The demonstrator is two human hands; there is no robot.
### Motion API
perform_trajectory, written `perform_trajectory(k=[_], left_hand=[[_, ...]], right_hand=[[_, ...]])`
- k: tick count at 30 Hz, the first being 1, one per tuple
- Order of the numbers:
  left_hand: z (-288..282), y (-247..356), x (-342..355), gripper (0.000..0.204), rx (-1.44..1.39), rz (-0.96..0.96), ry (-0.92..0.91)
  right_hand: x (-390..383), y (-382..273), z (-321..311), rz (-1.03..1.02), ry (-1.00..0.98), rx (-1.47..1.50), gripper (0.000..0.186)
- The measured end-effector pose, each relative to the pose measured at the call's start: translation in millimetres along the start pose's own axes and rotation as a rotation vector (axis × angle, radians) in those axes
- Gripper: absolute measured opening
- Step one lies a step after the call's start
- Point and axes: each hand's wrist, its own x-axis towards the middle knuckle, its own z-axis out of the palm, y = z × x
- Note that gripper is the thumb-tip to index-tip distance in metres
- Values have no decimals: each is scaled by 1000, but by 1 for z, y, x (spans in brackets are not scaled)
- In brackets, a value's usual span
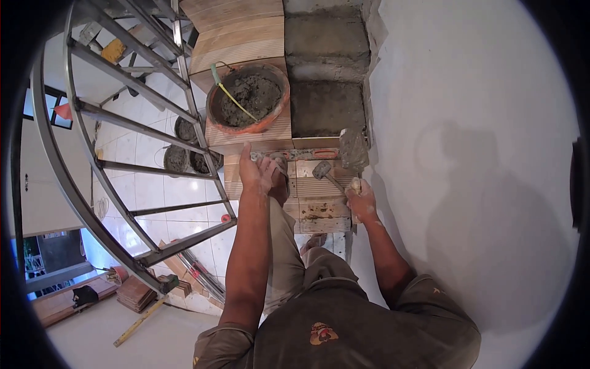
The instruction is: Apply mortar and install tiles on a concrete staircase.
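The right hand [361, 200], right of the frame's centre, is closed round the handle of a rubber mallet [321, 170], its grip clamped near the handle's lower end; the mallet's long axis slants from lower right to upper left, with the dark head pointing up and left, just below a spirit level [314, 154]; the level lies near the centre of the frame, its long axis running almost straight across from left to right, along the foot of the riser above; the left hand [258, 172] is over the level's left end, thumb pointing toward the top of the frame, though I cannot tell whether that grip is clamped on it or only resting there; the left foot [278, 187] stands just beside this hand.

Under the mallet, a wood-look tiled tread [310, 187] gives open room between the foot and the right hand; on the right, a white wall [461, 74] bounds that room, and a mortar-smeared slab [353, 147] stands near the level's right end; a mortar basin [261, 127] sits on the tiled step above, upper centre, left of a bare mortar step [326, 101]; a metal railing [184, 243] curves down the frame's left side.
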Motion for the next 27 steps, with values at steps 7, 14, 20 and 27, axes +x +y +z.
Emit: perform_trajectory(k=[7, 14, 20, 27], left_hand=[[32, 1, 17, 123, -22, -27, -42], [69, 9, 65, 118, 1, -89, 20], [67, 29, 129, 108, -167, 77, 91], [50, 77, 149, 109, -298, 111, 454]], right_hand=[[-13, -13, -3, 85, -65, 25, 13], [-5, -30, -5, 3, -71, -251, 19], [79, -130, 20, -181, -175, -484, 42], [213, -320, 108, -241, -750, -1006, 32]])
